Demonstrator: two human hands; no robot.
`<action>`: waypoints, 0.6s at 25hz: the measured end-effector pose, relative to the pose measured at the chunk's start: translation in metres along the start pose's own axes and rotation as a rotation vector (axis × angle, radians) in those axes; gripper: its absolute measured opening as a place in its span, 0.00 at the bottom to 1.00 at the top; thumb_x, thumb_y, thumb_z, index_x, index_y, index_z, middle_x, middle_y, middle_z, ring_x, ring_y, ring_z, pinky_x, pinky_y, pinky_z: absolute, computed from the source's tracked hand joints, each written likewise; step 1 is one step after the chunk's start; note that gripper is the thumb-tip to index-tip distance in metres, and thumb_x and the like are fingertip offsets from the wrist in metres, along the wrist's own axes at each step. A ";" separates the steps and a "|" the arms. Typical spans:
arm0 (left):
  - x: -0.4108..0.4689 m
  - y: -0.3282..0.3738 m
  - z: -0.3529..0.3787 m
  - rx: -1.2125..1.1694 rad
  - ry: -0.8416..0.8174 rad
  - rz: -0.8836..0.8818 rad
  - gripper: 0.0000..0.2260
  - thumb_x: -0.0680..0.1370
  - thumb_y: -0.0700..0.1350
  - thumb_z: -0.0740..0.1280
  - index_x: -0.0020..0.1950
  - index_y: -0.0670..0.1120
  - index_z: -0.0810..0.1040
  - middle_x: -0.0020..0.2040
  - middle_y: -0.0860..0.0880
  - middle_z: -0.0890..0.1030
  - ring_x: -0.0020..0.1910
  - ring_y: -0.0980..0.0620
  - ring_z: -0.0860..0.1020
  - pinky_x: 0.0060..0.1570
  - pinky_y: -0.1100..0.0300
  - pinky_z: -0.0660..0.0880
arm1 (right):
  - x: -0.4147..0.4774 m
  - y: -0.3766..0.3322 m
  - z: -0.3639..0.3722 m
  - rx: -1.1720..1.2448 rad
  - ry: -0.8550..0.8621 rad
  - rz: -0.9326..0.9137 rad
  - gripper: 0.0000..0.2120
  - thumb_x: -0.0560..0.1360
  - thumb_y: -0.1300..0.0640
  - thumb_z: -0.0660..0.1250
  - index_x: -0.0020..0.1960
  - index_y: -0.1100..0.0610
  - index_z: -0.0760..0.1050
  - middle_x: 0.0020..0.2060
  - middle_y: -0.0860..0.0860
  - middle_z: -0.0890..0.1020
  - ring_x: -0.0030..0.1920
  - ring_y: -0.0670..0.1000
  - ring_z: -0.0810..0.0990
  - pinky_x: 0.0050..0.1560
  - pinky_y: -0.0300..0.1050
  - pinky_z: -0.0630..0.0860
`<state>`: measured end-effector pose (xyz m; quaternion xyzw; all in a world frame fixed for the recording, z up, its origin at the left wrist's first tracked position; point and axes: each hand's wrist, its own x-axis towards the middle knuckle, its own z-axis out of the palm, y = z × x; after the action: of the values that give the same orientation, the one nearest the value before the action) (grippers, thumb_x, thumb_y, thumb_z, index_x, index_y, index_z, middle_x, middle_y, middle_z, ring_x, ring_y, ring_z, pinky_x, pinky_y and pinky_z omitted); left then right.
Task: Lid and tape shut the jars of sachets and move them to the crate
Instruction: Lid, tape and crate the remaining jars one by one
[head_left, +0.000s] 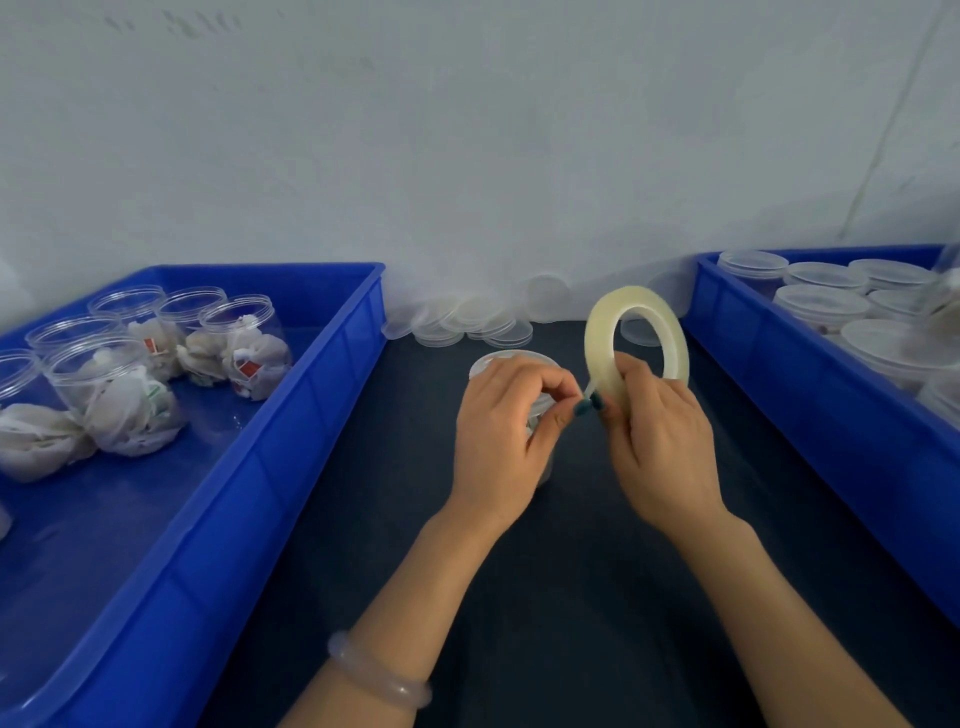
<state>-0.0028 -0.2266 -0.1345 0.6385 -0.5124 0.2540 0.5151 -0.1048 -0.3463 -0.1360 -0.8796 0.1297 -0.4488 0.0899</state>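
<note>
Head view: a dark table runs from 6 to 12 o'clock between two blue crates. The left crate, at 9 o'clock, holds open jars stuffed with white sachets. The right crate, at 3 o'clock, holds lidded jars, so it is probably where finished ones go.

At centre stands the work jar, its lid on, mostly hidden behind the left hand. That hand's thumb and forefinger pinch the tape end, the other fingers curled. The right hand, just beside it, grips the lower rim of the roll, which it holds upright above the table. Loose lids lie at 12 o'clock against the wall.

The tape is not yet on the jar. The risks, as I judge them:
- The thin end could slip from the pinch and stick back on the roll.
- The tape could fold on itself and stick if it is drawn slack.
- With neither hand holding the jar, a tug could tip it.
- A lid not fully seated would be taped crooked.

Small red tags show on some sachets. Any print is too blurred to read.
</note>
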 end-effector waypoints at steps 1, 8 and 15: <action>-0.001 0.001 0.001 -0.008 0.007 0.003 0.08 0.79 0.49 0.67 0.48 0.44 0.80 0.47 0.53 0.80 0.50 0.57 0.76 0.53 0.53 0.74 | 0.000 0.001 0.001 0.026 -0.019 0.033 0.10 0.82 0.57 0.61 0.60 0.61 0.73 0.37 0.50 0.78 0.34 0.49 0.71 0.40 0.45 0.65; -0.002 0.001 -0.004 0.084 0.089 -0.031 0.22 0.73 0.61 0.72 0.57 0.45 0.79 0.52 0.54 0.81 0.50 0.55 0.77 0.51 0.54 0.75 | -0.003 0.000 -0.001 -0.051 -0.050 -0.104 0.14 0.77 0.61 0.67 0.60 0.64 0.75 0.39 0.54 0.82 0.35 0.56 0.79 0.41 0.45 0.69; 0.000 -0.003 -0.013 0.355 0.134 0.166 0.05 0.76 0.48 0.73 0.47 0.49 0.86 0.44 0.54 0.85 0.47 0.52 0.81 0.46 0.57 0.75 | -0.001 0.002 0.000 -0.157 -0.010 -0.171 0.16 0.80 0.53 0.58 0.59 0.62 0.76 0.38 0.52 0.82 0.37 0.54 0.80 0.48 0.49 0.69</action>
<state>0.0022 -0.2151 -0.1313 0.6562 -0.4751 0.4239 0.4049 -0.1062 -0.3479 -0.1375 -0.8940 0.0887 -0.4388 -0.0173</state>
